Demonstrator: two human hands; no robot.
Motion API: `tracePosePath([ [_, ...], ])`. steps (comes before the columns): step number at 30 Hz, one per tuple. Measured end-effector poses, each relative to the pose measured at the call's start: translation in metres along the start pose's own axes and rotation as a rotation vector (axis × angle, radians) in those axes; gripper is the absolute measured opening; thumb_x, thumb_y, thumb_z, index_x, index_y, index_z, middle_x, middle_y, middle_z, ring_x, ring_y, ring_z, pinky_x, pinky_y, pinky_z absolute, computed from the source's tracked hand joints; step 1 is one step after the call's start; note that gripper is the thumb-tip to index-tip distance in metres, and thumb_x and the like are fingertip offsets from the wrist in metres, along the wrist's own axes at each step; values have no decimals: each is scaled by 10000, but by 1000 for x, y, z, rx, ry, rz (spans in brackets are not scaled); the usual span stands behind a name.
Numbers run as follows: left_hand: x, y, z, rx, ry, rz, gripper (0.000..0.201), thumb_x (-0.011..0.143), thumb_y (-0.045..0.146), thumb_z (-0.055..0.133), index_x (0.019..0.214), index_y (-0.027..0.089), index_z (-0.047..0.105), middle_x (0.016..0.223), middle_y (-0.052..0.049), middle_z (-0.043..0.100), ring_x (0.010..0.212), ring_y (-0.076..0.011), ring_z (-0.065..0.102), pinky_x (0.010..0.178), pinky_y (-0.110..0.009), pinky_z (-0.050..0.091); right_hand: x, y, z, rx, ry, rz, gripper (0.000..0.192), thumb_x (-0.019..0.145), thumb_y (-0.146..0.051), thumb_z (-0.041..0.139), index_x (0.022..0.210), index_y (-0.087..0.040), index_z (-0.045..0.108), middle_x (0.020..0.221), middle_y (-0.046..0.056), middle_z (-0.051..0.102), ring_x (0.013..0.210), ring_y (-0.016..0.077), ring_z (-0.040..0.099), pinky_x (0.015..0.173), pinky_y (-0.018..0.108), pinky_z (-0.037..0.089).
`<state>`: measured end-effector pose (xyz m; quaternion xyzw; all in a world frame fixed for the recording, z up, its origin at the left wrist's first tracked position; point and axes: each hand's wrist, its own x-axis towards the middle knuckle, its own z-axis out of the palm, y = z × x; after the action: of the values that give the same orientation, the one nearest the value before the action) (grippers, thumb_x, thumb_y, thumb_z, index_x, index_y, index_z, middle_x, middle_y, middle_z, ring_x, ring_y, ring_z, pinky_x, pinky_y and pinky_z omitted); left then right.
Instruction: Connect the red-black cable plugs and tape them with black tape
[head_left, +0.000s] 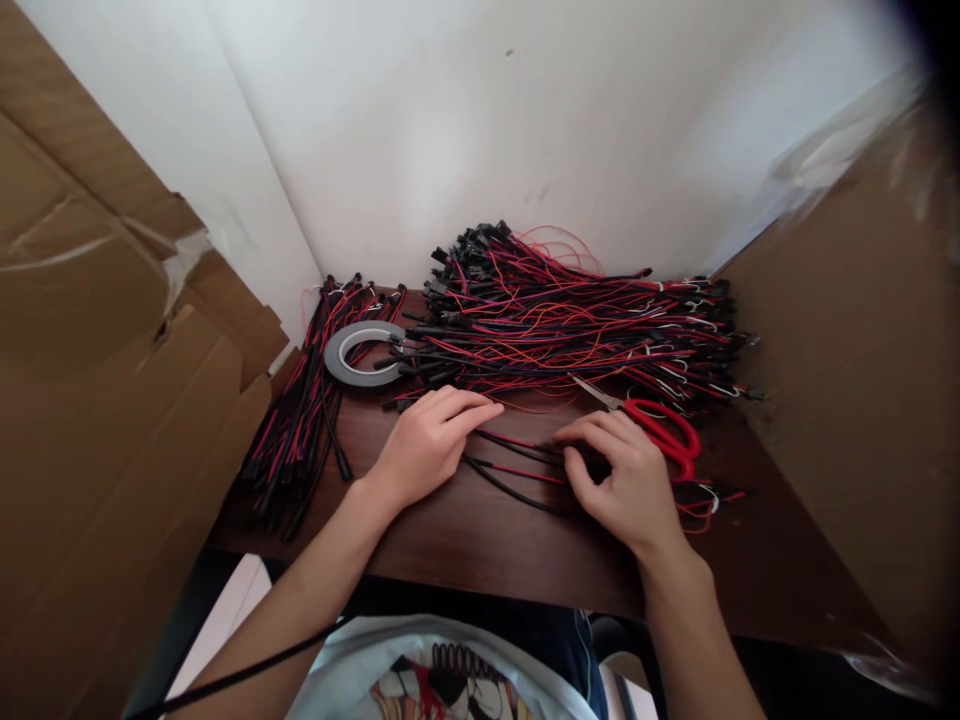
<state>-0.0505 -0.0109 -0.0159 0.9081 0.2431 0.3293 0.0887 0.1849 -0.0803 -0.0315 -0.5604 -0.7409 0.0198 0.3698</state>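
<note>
My left hand (pixel 427 445) rests low over the brown table, its thumb and fingers pressed together at the tips. What lies between them, if anything, is too small to make out. Beneath it emerge several thin black cables (pixel 510 490) with red wire sections, running right towards my right hand (pixel 626 480). That hand is curved over the cables, thumb apart from the fingers, and hides part of them. Their wire ends (pixel 712 500) show beyond it. Close behind my right hand lie red-handled scissors (pixel 667 430), with the blades pointing left and back.
A large pile of red and black connector cables (pixel 562 325) lies along the wall. To the left are a smaller cable bundle (pixel 292 430) and a grey tape roll (pixel 337 370). Cardboard walls stand left (pixel 112 400) and right (pixel 847 350) of the table (pixel 480 550).
</note>
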Motion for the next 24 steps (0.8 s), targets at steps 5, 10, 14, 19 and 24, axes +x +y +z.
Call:
tracePosePath([
  [5, -1, -5, -5, 49, 81, -20, 342, 896, 23, 418, 1104, 152, 657, 1000, -87, 701, 924, -195, 598, 792, -361, 506, 2, -5, -5, 20, 352, 57, 188, 798, -69, 531, 778, -229, 628, 772, 39, 626, 746, 224, 600, 728, 407, 491],
  [10, -2, -8, -3, 143, -45, -7, 260, 911, 48, 468, 1037, 149, 671, 981, -76, 712, 920, -195, 589, 753, -344, 465, -8, -7, -34, 94, 527, 130, 172, 837, -103, 584, 790, -245, 670, 805, 39, 645, 749, 217, 626, 680, 375, 490],
  [14, -1, -7, -1, 227, -136, -16, 241, 919, 59, 498, 1061, 156, 666, 1024, -67, 709, 925, -194, 576, 733, -342, 416, -29, 20, -76, 97, 286, 199, 160, 893, -226, 554, 831, -269, 695, 899, 39, 673, 831, 235, 649, 756, 404, 503],
  [19, 0, -7, 1, 225, -126, -32, 155, 931, 114, 535, 944, 158, 682, 1000, -61, 701, 922, -189, 567, 725, -325, 385, -59, 66, -102, -83, -40, 109, 195, 897, -353, 545, 970, -304, 718, 995, 44, 706, 905, 266, 670, 773, 440, 542],
  [24, 0, -6, 1, 167, -83, -30, 144, 946, 146, 525, 898, 154, 661, 967, -50, 709, 894, -182, 569, 727, -319, 387, -72, 84, -89, -131, -104, 81, 225, 911, -382, 533, 1024, -298, 709, 1003, 61, 705, 884, 260, 688, 731, 424, 576],
])
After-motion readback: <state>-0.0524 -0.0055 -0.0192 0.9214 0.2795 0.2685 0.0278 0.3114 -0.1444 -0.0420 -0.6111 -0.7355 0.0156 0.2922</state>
